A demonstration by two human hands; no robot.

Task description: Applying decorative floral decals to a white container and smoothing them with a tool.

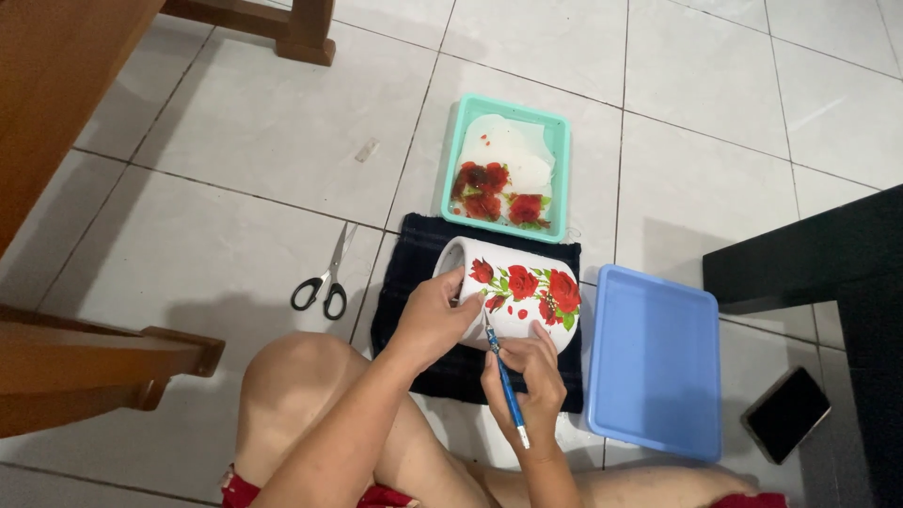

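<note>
A white pot [513, 293] with red rose and green leaf pictures on its side lies tilted over a dark cloth [414, 282] on the floor. My left hand [433, 315] grips the pot at its left rim. My right hand [531, 381] holds a thin blue brush [505, 381]; its tip touches the pot's side just below the roses.
A teal tray [560, 127] with white paper and red rose cut-outs sits behind the cloth. Black-handled scissors [324, 277] lie to the left. A blue lid [654, 362] and a dark phone [785, 414] lie to the right, beside a black table [828, 259]. Wooden furniture [56, 103] stands at left.
</note>
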